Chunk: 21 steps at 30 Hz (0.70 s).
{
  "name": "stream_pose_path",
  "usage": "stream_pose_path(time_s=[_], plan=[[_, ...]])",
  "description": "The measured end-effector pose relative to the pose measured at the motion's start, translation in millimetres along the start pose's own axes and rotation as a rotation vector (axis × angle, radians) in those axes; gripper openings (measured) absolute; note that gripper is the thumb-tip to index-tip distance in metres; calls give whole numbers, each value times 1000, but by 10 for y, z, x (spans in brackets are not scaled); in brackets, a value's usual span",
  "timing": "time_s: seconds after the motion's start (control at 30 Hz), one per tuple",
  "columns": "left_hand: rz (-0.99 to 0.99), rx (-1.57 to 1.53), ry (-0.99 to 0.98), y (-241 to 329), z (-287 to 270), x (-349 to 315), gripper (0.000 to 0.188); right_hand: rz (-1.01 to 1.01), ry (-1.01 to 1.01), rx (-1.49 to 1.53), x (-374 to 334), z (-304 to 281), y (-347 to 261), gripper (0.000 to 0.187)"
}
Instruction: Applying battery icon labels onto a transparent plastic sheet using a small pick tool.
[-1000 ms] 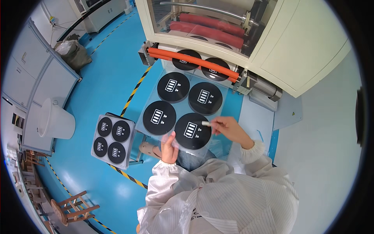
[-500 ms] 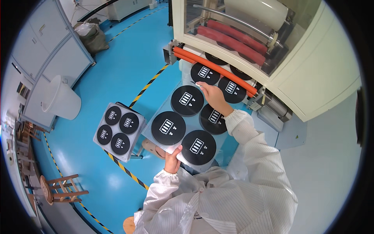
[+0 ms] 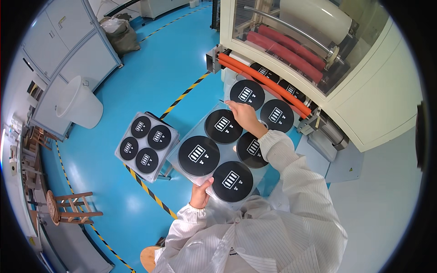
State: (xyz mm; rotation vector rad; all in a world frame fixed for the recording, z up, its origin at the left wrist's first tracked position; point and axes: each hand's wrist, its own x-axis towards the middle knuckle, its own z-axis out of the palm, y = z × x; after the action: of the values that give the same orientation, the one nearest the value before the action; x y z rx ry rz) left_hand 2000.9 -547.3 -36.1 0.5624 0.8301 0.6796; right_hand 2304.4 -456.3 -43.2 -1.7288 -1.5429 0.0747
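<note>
A clear plastic sheet (image 3: pixel 227 152) with rows of black discs (image 3: pixel 189 164), each bearing white marks, stretches from the machine toward me. My left hand (image 3: pixel 199 194) pinches its near left corner, thumb on top beside the nearest disc. My right hand (image 3: pixel 246 119) is closed over the sheet's far part, at the gap between two rows of discs. From its fingers a small thin tool with a dark tip (image 3: pixel 221 100) sticks out at the sheet's left edge. Most of the tool is hidden, so its kind is unclear.
The sheet comes out under an orange roller (image 3: pixel 266 84) on a cream machine with red rollers (image 3: pixel 284 57) behind a window. To the left, a stack of similar disc sheets (image 3: pixel 144 142) rests on a stand. Farther left are a white bin (image 3: pixel 86 111) and a wooden stool (image 3: pixel 73 207).
My right hand has moved left across the gap between the disc rows, to the sheet's left edge. The left hand keeps its hold on the corner. The whole view has shifted slightly.
</note>
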Motion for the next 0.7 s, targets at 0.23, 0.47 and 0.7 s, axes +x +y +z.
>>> stream_pose_path(time_s=[0.23,0.47,0.7], plan=[[44,36,-4,120,174,-75,42,67,-191,-26,196,-36,-1,24],[35,47,61,143,224,-112,42,101,-369,41,272,-300,136,21],[21,20,124,-2,67,-99,42,126,-541,18,-890,-1455,375,20]])
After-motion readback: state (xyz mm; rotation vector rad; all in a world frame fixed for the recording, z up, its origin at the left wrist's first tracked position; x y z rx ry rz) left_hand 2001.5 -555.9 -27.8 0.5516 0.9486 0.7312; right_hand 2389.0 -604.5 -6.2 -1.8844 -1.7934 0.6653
